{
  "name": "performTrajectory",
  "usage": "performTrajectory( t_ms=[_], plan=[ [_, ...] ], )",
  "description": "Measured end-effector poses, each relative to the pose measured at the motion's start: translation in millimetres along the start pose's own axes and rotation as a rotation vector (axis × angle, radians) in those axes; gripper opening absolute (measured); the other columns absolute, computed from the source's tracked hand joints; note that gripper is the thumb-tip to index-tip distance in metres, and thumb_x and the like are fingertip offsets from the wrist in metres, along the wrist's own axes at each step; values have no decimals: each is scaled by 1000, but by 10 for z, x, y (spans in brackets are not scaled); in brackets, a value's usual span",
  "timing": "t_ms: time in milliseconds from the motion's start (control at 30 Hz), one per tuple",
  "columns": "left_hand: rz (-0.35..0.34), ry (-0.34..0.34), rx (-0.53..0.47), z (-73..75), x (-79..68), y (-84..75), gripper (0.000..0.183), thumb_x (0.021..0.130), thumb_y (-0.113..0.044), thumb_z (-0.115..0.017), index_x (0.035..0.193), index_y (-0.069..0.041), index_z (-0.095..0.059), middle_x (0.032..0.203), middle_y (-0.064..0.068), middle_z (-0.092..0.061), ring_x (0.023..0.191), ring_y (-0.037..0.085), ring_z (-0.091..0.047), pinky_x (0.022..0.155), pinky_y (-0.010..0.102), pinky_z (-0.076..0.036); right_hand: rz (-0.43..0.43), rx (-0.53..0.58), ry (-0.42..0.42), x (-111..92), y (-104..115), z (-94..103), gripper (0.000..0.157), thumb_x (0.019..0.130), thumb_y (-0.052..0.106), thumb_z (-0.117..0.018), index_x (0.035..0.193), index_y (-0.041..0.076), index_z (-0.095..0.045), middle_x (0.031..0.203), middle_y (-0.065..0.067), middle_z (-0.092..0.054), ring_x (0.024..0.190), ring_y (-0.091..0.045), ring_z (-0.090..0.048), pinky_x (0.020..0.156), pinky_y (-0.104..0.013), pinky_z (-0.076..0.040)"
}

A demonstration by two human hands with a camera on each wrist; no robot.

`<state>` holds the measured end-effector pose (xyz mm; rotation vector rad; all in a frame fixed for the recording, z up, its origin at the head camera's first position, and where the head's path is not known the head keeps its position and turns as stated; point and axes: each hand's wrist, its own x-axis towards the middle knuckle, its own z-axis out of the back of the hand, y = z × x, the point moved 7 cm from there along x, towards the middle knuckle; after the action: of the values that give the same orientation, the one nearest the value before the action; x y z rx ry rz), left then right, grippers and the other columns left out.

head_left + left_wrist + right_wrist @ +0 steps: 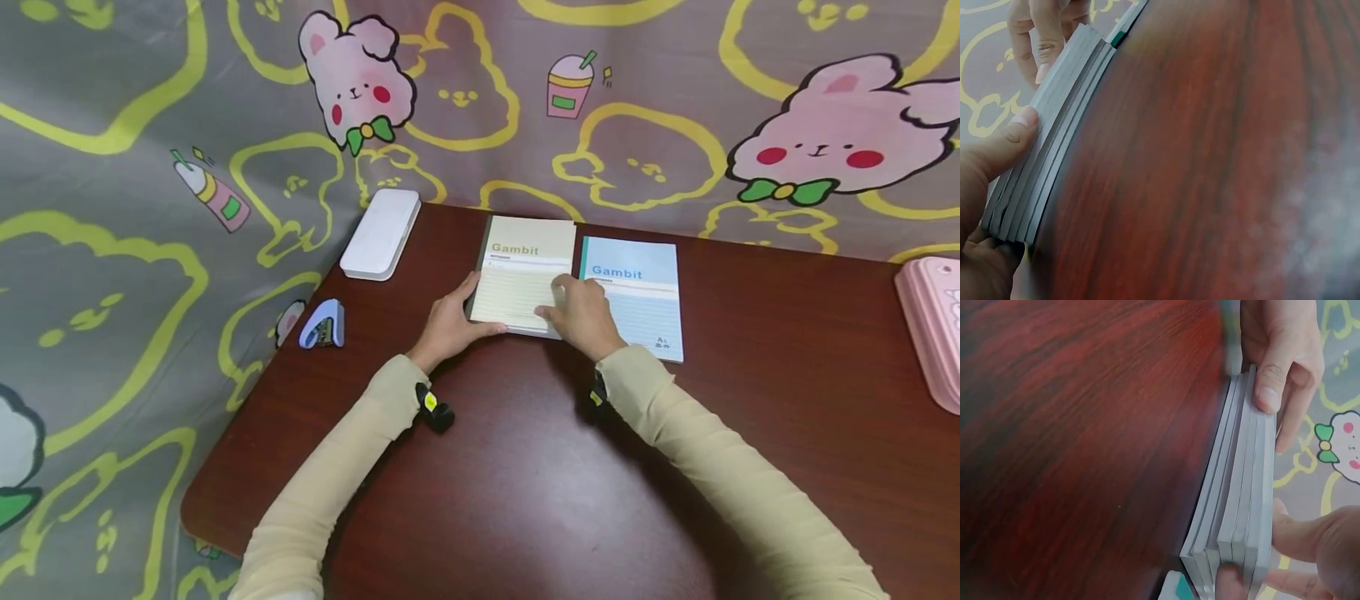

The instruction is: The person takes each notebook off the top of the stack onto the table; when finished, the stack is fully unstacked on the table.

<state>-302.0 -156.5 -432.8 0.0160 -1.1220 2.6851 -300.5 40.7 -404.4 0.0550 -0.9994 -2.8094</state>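
Note:
A stack of several notebooks [525, 275] lies on the brown table, a cream "Gambit" cover on top. My left hand [448, 323] grips its near left corner, fingers along the dark spine and thumb against the near edge. In the left wrist view, the page edges of the stack [1054, 140] look slightly uneven. My right hand [587, 312] holds the right side; in the right wrist view its thumb touches the top cover and a finger [1230, 582] presses the side edges. Just right of the stack is a blue "Gambit" notebook [641, 304], partly behind my right hand.
A white case [381, 233] lies at the table's back left, with a small lavender stapler-like item [324, 325] nearer me. At the far right sits a pink case [930, 325], cut off by the frame. A patterned curtain [465, 100] borders the table's back and left.

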Motion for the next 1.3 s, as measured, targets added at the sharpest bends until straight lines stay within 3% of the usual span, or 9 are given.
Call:
performTrajectory(
  t_ms=[267, 400, 533, 667, 800, 900, 1033, 1167, 1300],
  plan=[
    [25, -1, 31, 4, 12, 2, 107, 69, -38, -87, 151, -1, -29, 152, 16, -39, 137, 28, -43, 111, 38, -39, -16, 15, 5, 10, -63, 38, 53, 86, 26, -74, 127, -3, -57, 121, -30, -59, 112, -44, -53, 95, -55, -46],
    [39, 16, 28, -24, 19, 0, 107, 70, -39, -87, 150, 1, -28, 155, 17, -33, 141, 27, -38, 113, 37, -37, 19, 28, -49, -11, -35, 134, 44, 88, 24, -72, 121, -3, -62, 102, -27, -66, 97, -41, -59, 85, -51, -48],
    [45, 14, 26, -29, 23, -4, 107, 69, -39, -87, 150, 0, -29, 155, 16, -33, 141, 27, -37, 113, 37, -36, -2, 166, -52, 4, -45, 212, 34, 92, 17, -65, 121, -1, -64, 88, -20, -63, 70, -29, -53, 63, -37, -45],
    [46, 1, 19, -16, 22, 14, 108, 69, -40, -87, 151, -2, -29, 156, 14, -32, 142, 25, -36, 114, 37, -36, -153, 372, 10, 28, -169, 184, 37, 94, 16, -62, 130, 9, -60, 115, -15, -54, 62, -15, -41, 53, -26, -39],
    [51, -1, 16, -5, 28, 25, 108, 68, -39, -88, 152, -6, -29, 156, 14, -32, 141, 25, -37, 113, 36, -36, -235, 478, -26, 7, -318, 231, 38, 94, 14, -62, 132, 13, -60, 129, -15, -50, 84, -18, -49, 59, -24, -41],
    [53, 5, 18, -23, 51, 8, 107, 68, -39, -88, 152, -7, -29, 156, 14, -33, 141, 26, -37, 113, 36, -36, -237, 524, -79, -67, -439, 350, 37, 94, 11, -61, 131, 12, -61, 128, -15, -51, 103, -20, -45, 65, -21, -43],
    [55, 10, 11, -27, 52, 5, 106, 69, -40, -87, 151, -6, -29, 156, 15, -32, 142, 26, -36, 113, 37, -36, -231, 560, -110, -216, -576, 525, 36, 96, 11, -59, 132, 12, -60, 129, -15, -49, 98, -17, -48, 61, -16, -44],
    [58, 15, 14, -25, 31, 21, 107, 70, -42, -86, 152, -4, -28, 156, 14, -32, 143, 26, -35, 113, 39, -36, -231, 509, -129, -419, -756, 765, 36, 97, 13, -57, 133, 12, -59, 130, -12, -51, 100, -16, -46, 64, -16, -43],
    [61, 22, 11, -21, 16, 28, 109, 70, -42, -86, 152, -3, -27, 157, 15, -30, 143, 26, -33, 114, 40, -35, -251, 468, -163, -657, -1058, 1027, 37, 98, 16, -55, 136, 13, -56, 118, -5, -55, 89, -6, -57, 67, -13, -49]
  ],
)
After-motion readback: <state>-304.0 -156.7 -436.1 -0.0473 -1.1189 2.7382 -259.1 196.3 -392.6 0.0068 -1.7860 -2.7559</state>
